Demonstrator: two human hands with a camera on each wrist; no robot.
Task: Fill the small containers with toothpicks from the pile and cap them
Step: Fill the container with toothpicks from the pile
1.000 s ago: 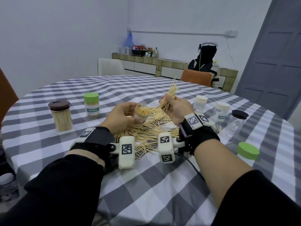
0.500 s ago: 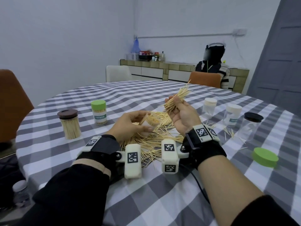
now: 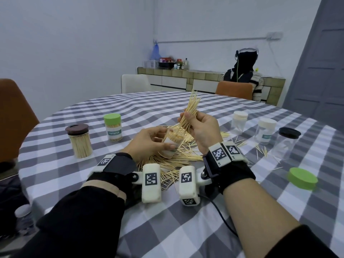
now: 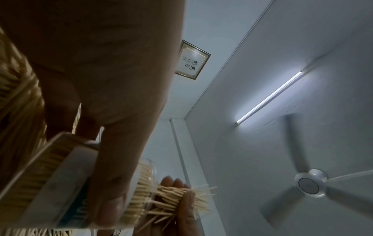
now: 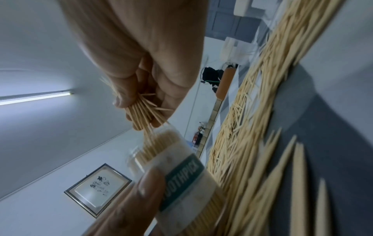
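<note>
Bundle (image 3: 188, 116) now swung steeper, tips at jar (image 3: 172, 144) mouth; right hand (image 3: 202, 131) fingers pinching it, left hand (image 3: 149, 142) gripping jar; insertion imminent.

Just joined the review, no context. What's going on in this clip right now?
A person is filling toothpick jars at a checked table. The left hand holds an open, nearly full container tilted; the right hand grips a bundle of toothpicks with its lower ends at the container's mouth. The loose pile lies beneath the hands. Two filled, capped jars stand left; a loose green cap lies right.
</note>
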